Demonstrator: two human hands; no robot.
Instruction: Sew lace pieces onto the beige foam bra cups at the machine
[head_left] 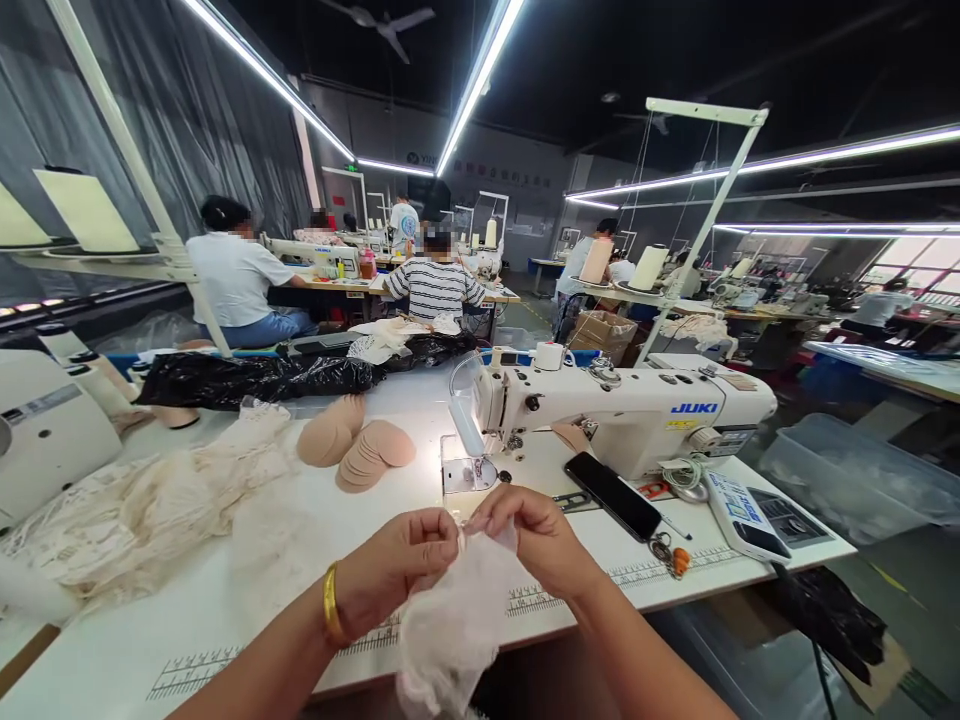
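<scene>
Both hands pinch the upper edge of a sheer white piece of fabric [457,620] that hangs down over the table's front edge. My left hand [416,550], with a gold bracelet on the wrist, is closed on it at the left. Close beside it, my right hand [536,535] is closed on the same edge. Just beyond the hands is the lit needle area of a white sewing machine [637,415]. Left of the needle lie two groups of round beige pads [367,460]. A heap of cream lace fabric [172,500] covers the table's left part.
On the right of the table lie a black phone [611,495], keys with an orange charm [679,562] and a white box [746,515]. A black plastic bag [262,380] lies along the back. Several people sit at other machines ahead.
</scene>
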